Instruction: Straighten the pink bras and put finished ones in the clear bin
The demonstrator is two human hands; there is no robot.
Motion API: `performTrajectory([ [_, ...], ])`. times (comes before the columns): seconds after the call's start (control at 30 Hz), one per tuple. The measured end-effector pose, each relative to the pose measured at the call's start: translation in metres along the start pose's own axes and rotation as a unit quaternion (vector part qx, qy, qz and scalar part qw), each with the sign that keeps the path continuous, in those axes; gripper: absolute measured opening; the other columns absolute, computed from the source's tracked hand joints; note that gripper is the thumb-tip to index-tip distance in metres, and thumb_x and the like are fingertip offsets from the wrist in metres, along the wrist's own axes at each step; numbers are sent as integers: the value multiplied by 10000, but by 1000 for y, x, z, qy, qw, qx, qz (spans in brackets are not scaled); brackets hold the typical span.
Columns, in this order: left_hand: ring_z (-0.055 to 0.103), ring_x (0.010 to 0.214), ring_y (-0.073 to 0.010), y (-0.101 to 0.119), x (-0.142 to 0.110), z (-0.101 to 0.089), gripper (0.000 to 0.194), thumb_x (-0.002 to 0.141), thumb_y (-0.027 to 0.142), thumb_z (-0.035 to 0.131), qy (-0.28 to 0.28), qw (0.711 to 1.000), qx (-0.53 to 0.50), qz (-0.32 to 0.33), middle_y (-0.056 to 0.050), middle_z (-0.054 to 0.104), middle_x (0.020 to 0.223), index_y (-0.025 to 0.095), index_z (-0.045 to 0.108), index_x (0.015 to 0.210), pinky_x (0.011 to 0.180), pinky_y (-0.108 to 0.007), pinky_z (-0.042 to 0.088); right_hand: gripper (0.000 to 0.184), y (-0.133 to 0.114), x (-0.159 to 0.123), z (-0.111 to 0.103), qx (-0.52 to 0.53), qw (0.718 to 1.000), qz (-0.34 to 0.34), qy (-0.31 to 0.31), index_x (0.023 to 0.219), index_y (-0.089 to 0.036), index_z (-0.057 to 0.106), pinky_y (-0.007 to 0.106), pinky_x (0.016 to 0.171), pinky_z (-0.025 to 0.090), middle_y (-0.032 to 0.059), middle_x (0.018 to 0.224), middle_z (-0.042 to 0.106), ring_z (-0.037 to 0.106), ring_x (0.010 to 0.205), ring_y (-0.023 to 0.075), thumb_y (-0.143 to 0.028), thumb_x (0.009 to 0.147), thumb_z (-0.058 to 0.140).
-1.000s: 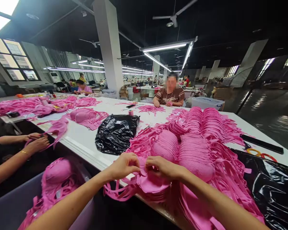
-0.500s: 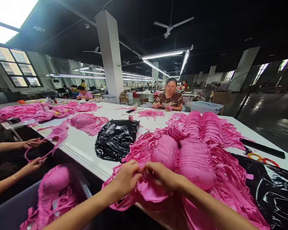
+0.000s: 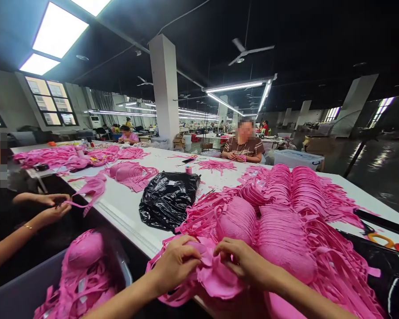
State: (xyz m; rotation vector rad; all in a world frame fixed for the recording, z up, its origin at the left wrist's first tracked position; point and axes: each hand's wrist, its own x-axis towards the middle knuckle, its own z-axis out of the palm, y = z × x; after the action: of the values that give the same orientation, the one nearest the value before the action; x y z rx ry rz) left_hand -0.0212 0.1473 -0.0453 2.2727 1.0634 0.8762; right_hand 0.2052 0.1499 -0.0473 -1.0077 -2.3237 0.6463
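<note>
A pink bra (image 3: 221,277) lies at the near edge of the white table, its inner side towards me. My left hand (image 3: 177,261) pinches its pink fabric between thumb and fingers. Just to the right, my right hand (image 3: 241,261) is over the same bra with curled fingers; whether it grips any fabric I cannot make out. Behind both hands rests a large stack of nested pink bras (image 3: 279,235), straps trailing to either side. A second stack (image 3: 295,188) stands farther back.
A black plastic bag (image 3: 169,199) sits left of the stack. At lower left, a grey bin (image 3: 123,261) holds pink bras. Beside it a co-worker's hands (image 3: 55,206) hold a pink strap. Orange-handled scissors (image 3: 381,240) lie at right. Another person (image 3: 242,148) sits across the table (image 3: 119,217).
My hands have moved apart; the right one has shifted right from the left. The view has turned slightly left. The co-worker's hands at left have come together.
</note>
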Motion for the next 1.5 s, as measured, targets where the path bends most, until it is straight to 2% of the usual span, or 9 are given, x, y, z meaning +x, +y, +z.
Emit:
performTrajectory([
  [0.3, 593, 836, -174, 3, 3, 5, 95, 769, 216, 616, 59, 993, -100, -11, -37, 672, 861, 205, 710, 760, 779, -273, 447, 271, -18, 15, 20, -5, 996, 53, 67, 1019, -162, 603, 322, 696, 479, 70, 901, 675, 608, 759, 205, -196, 750, 602],
  [0.5, 588, 798, -173, -15, -17, -19, 179, 687, 325, 707, 22, 933, -326, -149, -22, 654, 775, 157, 647, 685, 767, -284, 456, 318, 1, -42, -25, -57, 988, 126, 72, 1061, -149, 604, 377, 807, 472, 125, 1038, 656, 601, 917, 252, -351, 822, 549],
  [0.67, 568, 708, -149, -13, -25, -10, 162, 639, 297, 729, -93, 927, -325, -162, -5, 605, 707, 155, 654, 619, 657, -248, 453, 362, 15, -81, -38, -101, 972, 213, -18, 1055, -119, 605, 402, 787, 476, 133, 984, 667, 612, 846, 260, -386, 825, 525],
  [0.83, 501, 624, -100, -4, -21, 6, 127, 602, 235, 735, -161, 894, -382, -170, -4, 576, 696, 131, 663, 609, 520, -183, 390, 575, 17, -58, -38, -46, 943, 264, -197, 1177, -158, 568, 402, 878, 449, 113, 1124, 637, 593, 978, 278, -314, 643, 717],
  [0.93, 433, 518, -63, -7, -33, 15, 126, 575, 224, 736, -181, 870, -403, -221, 5, 547, 650, 119, 674, 605, 415, -170, 275, 582, 17, -52, -32, 2, 938, 250, -240, 1119, -194, 606, 376, 849, 472, 71, 1091, 653, 598, 964, 268, -342, 579, 763],
  [1.13, 407, 477, -66, -1, -57, 39, 146, 563, 240, 726, -72, 881, -398, -245, 9, 533, 553, 106, 671, 583, 418, -195, 233, 450, 11, -59, -20, 52, 963, 178, -198, 1059, -144, 624, 372, 870, 459, 55, 1034, 668, 591, 966, 275, -289, 640, 695],
  [1.3, 552, 775, -177, 32, -104, -6, 136, 585, 273, 747, -36, 931, -323, -164, -47, 641, 785, 143, 707, 591, 683, -268, 435, 319, -52, -78, -24, 7, 977, 93, -193, 1041, -186, 615, 322, 785, 475, 38, 982, 673, 614, 848, 240, -262, 731, 618],
  [1.4, 572, 792, -201, 48, -145, -45, 92, 593, 291, 751, -75, 949, -254, -173, -40, 654, 857, 204, 725, 582, 715, -298, 464, 217, -93, -91, -24, -7, 975, 64, -212, 945, -229, 639, 294, 729, 470, 20, 886, 676, 612, 770, 219, -334, 756, 636],
  [1.5, 575, 741, -188, 42, -189, -52, 35, 609, 285, 751, -121, 941, -257, -182, -27, 656, 839, 253, 739, 600, 665, -277, 469, 241, -110, -102, -1, -43, 968, 83, -233, 900, -239, 663, 292, 667, 460, 26, 834, 680, 606, 720, 222, -389, 713, 686],
])
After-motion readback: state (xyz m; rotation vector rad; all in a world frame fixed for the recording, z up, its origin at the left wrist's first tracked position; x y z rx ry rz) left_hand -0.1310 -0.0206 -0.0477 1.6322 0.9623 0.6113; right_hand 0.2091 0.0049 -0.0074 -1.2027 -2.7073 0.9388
